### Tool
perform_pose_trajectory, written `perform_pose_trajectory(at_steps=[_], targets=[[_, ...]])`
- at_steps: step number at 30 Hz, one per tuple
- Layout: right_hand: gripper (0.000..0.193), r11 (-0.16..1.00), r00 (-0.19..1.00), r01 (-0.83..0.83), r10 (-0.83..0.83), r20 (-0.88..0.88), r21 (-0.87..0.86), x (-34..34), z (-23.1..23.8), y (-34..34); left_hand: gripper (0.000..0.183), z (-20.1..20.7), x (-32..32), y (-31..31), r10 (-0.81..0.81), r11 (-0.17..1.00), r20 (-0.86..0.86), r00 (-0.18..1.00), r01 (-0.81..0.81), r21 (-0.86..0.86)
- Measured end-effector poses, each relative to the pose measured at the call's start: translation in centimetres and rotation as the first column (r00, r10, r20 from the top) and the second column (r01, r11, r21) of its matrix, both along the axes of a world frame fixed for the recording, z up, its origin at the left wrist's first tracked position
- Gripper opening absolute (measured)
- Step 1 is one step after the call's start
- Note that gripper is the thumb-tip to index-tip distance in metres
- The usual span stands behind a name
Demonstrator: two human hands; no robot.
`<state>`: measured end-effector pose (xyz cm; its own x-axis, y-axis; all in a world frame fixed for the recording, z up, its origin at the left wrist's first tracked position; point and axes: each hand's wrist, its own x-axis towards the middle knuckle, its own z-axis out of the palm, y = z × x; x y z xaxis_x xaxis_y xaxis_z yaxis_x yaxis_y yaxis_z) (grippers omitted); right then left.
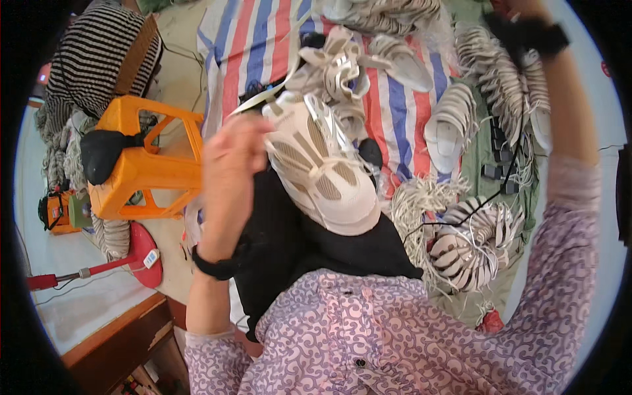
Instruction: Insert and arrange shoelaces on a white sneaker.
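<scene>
A white and beige sneaker upper lies toe toward me on the black cloth over my lap. It has mesh panels and a white lace across its middle. My left hand is at the sneaker's left side, near its opening. Motion smears its fingers, so their grip cannot be made out. My right arm reaches far up to the right. Only a little of my right hand shows at the upper edge, and its fingers are out of sight. Both wrists wear black bands.
Striped sheeting ahead bears more shoe uppers. To the right are nested stacks of uppers, a heap of white laces and a thin black cable. An orange plastic stool stands left, near a red round base.
</scene>
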<state>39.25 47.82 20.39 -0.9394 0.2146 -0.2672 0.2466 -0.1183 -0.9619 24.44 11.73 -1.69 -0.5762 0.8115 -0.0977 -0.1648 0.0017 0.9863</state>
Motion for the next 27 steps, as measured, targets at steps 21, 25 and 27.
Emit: perform_pose_trajectory(at_steps=[21,25,27], targets=[[0.010,0.056,0.993,-0.043,0.113,0.036,0.997,2.4,-26.1,-22.3,0.025,-4.5,0.1,-3.8,0.124,0.992,-0.832,0.541,-0.094,0.087],[0.014,-0.071,0.979,-0.180,0.080,0.186,0.981,2.1,-25.0,-22.6,0.026,-4.5,0.6,-2.4,-0.028,0.999,-0.915,0.402,-0.007,-0.034],[0.015,-0.179,0.959,-0.235,0.117,0.258,0.955,1.3,-25.7,-22.2,0.026,-5.2,0.2,-1.8,0.004,1.000,-0.924,0.383,0.009,0.008]])
